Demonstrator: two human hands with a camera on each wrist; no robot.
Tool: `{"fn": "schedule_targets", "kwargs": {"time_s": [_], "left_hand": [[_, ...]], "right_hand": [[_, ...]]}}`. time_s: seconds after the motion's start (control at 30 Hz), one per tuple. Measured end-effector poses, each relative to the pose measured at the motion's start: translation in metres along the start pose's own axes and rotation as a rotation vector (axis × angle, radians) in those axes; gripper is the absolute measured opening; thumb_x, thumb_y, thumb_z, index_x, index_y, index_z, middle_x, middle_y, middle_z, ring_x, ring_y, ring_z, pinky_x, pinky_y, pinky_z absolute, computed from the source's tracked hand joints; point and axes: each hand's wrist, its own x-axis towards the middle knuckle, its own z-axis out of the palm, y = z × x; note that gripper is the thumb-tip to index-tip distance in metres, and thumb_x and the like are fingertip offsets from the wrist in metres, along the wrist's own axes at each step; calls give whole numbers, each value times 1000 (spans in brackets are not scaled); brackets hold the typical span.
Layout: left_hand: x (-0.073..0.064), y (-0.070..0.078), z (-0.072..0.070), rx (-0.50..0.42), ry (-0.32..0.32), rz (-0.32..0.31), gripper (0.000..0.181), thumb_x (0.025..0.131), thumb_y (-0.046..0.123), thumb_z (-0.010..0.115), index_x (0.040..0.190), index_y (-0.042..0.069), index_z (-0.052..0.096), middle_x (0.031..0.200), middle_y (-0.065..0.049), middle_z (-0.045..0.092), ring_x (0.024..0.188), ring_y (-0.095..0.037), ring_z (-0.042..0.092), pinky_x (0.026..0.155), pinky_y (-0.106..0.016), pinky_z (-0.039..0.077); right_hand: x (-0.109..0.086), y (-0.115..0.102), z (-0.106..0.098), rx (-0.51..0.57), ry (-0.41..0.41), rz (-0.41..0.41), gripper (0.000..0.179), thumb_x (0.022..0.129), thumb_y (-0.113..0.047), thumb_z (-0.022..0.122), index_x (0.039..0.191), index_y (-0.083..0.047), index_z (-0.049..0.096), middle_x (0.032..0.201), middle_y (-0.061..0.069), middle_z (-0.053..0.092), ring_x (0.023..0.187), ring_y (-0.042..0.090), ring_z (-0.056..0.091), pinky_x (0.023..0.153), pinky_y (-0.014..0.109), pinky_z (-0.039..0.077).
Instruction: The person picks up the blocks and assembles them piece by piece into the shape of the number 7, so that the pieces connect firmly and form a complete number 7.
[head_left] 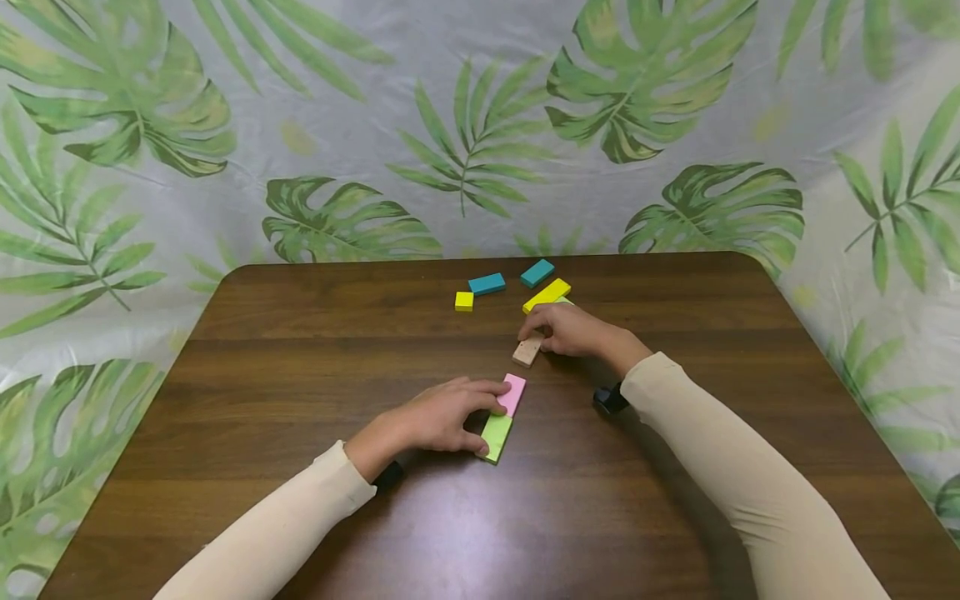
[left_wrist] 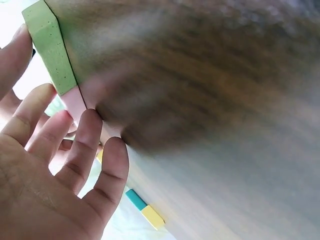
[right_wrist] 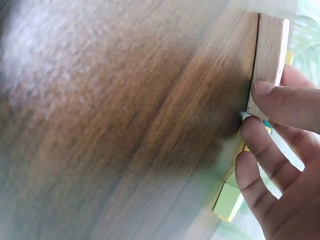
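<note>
My left hand point(head_left: 448, 414) rests on a light green block point(head_left: 497, 438) and a pink block point(head_left: 512, 393), laid end to end on the table. Its thumb touches the green block point(left_wrist: 52, 55) near one end, while the other fingers lie spread along the side by the pink block point(left_wrist: 75, 104). Farther up, my right hand point(head_left: 572, 330) pinches a plain wooden block point(head_left: 527, 352) between thumb and fingers. That wooden block point(right_wrist: 270, 50) lies flat on the table, a small gap away from the pink one.
Beyond the hands lie a small yellow block point(head_left: 464, 302), a teal block point(head_left: 487, 284), another teal block point(head_left: 537, 273) and a long yellow block point(head_left: 547, 296). A light green block point(right_wrist: 229, 201) is partly hidden behind the right hand. A leaf-print curtain point(head_left: 480, 125) hangs behind the brown table point(head_left: 300, 375).
</note>
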Motion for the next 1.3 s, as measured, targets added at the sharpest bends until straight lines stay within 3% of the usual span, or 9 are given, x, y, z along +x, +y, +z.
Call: {"fn": "schedule_targets", "kwargs": {"time_s": [0.23, 0.47, 0.73, 1.0, 1.3], "left_hand": [[0, -1, -1, -1, 4, 3, 51, 85, 29, 78, 132, 15, 64, 159, 2, 41, 145, -26, 41, 122, -49, 27], [0, -1, 0, -8, 3, 6, 50, 86, 29, 78, 132, 16, 63, 159, 3, 41, 146, -25, 39, 122, -49, 26], [-1, -1, 0, 10, 5, 1, 50, 86, 30, 78, 132, 17, 63, 159, 3, 40, 145, -26, 41, 122, -49, 27], [-2, 1, 1, 11, 10, -14, 51, 86, 30, 78, 133, 16, 63, 159, 3, 41, 145, -26, 41, 122, -49, 26], [-1, 2, 4, 22, 17, -36, 53, 85, 33, 78, 134, 19, 62, 159, 5, 40, 144, -26, 41, 121, -49, 28]], "right_hand": [[-1, -1, 0, 12, -4, 5, 36, 85, 6, 63, 113, -13, 75, 118, 7, 68, 86, 19, 58, 79, 35, 50], [-2, -2, 1, 27, -3, 46, 35, 87, 4, 64, 114, -15, 75, 124, 6, 67, 105, 22, 61, 88, 39, 51], [-1, -3, 3, 32, 3, -20, 37, 84, 8, 63, 112, -13, 76, 118, 6, 70, 87, 18, 56, 78, 32, 47], [0, -7, 6, 62, -11, -61, 38, 83, 10, 63, 111, -12, 76, 116, 6, 71, 97, 20, 61, 82, 33, 48], [0, -10, 9, 64, -23, -64, 38, 84, 9, 63, 111, -14, 76, 117, 6, 70, 86, 17, 59, 75, 28, 48]]}}
